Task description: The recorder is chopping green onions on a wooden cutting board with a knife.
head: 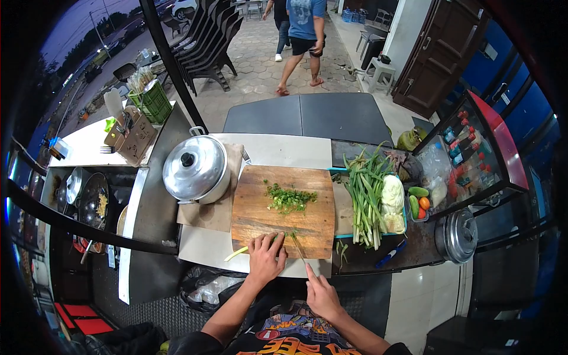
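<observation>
On a wooden cutting board lies a heap of chopped green onion. My left hand presses a green onion stalk against the board's near edge, its pale end sticking out to the left. In my right hand is a kitchen knife, the blade angled up and left across the board. A few cut green bits lie by the blade tip, just right of my left fingertips.
Left of the board stands a lidded aluminium pot. To the right, a bunch of green onions and a cabbage rest on a blue-edged tray. A blue-handled tool lies near the counter edge. Two people walk beyond the counter.
</observation>
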`<action>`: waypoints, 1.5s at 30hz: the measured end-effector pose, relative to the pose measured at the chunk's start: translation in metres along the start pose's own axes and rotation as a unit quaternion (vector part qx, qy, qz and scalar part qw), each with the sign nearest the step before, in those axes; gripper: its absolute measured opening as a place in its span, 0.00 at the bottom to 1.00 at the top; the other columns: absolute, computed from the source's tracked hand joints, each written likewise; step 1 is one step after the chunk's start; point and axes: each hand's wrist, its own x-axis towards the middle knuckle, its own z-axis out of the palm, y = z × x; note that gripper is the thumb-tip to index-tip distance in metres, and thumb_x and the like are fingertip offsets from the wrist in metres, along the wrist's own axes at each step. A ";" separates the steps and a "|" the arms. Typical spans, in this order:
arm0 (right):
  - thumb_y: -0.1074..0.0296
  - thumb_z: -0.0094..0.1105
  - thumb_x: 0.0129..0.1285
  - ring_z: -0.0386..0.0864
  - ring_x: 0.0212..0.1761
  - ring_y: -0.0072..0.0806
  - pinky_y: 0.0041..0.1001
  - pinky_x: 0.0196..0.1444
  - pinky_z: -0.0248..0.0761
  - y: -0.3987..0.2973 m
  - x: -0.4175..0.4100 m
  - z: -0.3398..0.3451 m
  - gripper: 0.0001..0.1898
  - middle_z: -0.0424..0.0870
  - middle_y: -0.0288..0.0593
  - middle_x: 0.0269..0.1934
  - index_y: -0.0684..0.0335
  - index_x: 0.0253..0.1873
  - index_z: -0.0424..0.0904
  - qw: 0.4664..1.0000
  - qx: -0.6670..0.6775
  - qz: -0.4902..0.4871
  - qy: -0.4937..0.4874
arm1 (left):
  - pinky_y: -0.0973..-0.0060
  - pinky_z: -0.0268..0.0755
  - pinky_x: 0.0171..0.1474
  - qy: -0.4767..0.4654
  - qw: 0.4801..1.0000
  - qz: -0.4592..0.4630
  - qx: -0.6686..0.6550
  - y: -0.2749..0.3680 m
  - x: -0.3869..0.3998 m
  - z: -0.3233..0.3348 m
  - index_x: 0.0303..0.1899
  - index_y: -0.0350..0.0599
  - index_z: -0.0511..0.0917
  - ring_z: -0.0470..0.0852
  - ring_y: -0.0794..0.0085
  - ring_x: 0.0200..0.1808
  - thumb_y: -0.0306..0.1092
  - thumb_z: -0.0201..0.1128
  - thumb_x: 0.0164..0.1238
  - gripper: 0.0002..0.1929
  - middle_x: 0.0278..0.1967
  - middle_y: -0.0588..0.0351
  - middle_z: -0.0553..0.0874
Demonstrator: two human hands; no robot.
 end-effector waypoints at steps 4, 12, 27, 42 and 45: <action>0.68 0.53 0.75 0.82 0.35 0.59 0.50 0.41 0.80 -0.007 0.023 0.010 0.31 0.77 0.58 0.39 0.53 0.81 0.61 1.000 -0.007 -0.020 0.018 | 0.53 0.59 0.68 -0.010 1.000 0.014 -0.017 -0.002 0.000 0.000 0.63 0.46 0.81 0.76 0.54 0.62 0.39 0.64 0.66 0.24 0.57 0.51 0.83; 0.71 0.52 0.74 0.82 0.38 0.62 0.52 0.43 0.78 -0.021 0.039 0.017 0.32 0.78 0.60 0.41 0.55 0.81 0.60 0.999 -0.034 0.007 0.003 | 0.53 0.59 0.67 -0.008 1.000 0.013 0.009 0.001 -0.001 0.000 0.64 0.45 0.80 0.76 0.53 0.61 0.39 0.64 0.66 0.25 0.57 0.49 0.81; 0.70 0.54 0.75 0.82 0.36 0.58 0.48 0.42 0.78 -0.006 -0.003 -0.003 0.31 0.77 0.58 0.39 0.54 0.81 0.62 1.000 0.007 0.004 -0.001 | 0.53 0.59 0.66 -0.013 1.000 0.013 -0.002 -0.001 -0.001 -0.001 0.64 0.45 0.81 0.75 0.53 0.60 0.37 0.64 0.66 0.24 0.56 0.47 0.80; 0.70 0.52 0.74 0.82 0.37 0.60 0.50 0.42 0.79 -0.020 0.036 0.020 0.32 0.77 0.60 0.42 0.54 0.82 0.60 0.999 -0.041 0.009 -0.001 | 0.53 0.59 0.67 -0.020 1.000 0.017 0.008 -0.002 -0.002 0.000 0.65 0.44 0.80 0.75 0.53 0.60 0.39 0.64 0.67 0.25 0.57 0.48 0.79; 0.70 0.53 0.74 0.82 0.36 0.59 0.49 0.39 0.80 -0.023 0.028 0.016 0.33 0.77 0.58 0.41 0.53 0.82 0.60 0.997 -0.074 0.014 -0.017 | 0.53 0.59 0.67 -0.021 1.000 0.015 0.007 -0.003 -0.003 0.000 0.65 0.44 0.80 0.75 0.53 0.61 0.39 0.63 0.67 0.25 0.57 0.47 0.79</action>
